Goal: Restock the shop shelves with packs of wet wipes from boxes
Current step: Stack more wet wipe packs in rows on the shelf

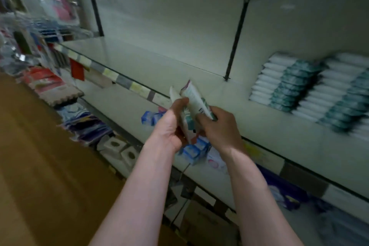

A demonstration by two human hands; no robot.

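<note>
1. Dead centre: two soft packs of wet wipes [194,99], edge-up and fanned apart at the top, crinkly white film with teal and pink print, barcode on the right one.
2. On the left-side pack, left hand [172,126] clenched round it, thumb flat on the near face, fingers hidden behind.
3. On the other, right hand [218,128] grasping the lower end, fingers curled over the edge.
4. Both packs held up in front of the shelf [159,60] edge; flat, pale, matt board with a thin dark rim.
5. Right of the frame, on that same shelf: stacked packs [289,84] in two slanted rows, pillowy white ends, teal bands, lying flat one on another, blurred.
6. Along the front edge: price strip [119,79] of small pale, yellow and grey labels.
7. Under the hands, lower level: blue-and-white packets [194,151], small, boxy, glossy.
8. Lower left: brown cardboard [40,146], plain, matt, smooth.
9. Upper left: hanging goods [60,6] in clear shiny wrappers, too blurred to name.
</note>
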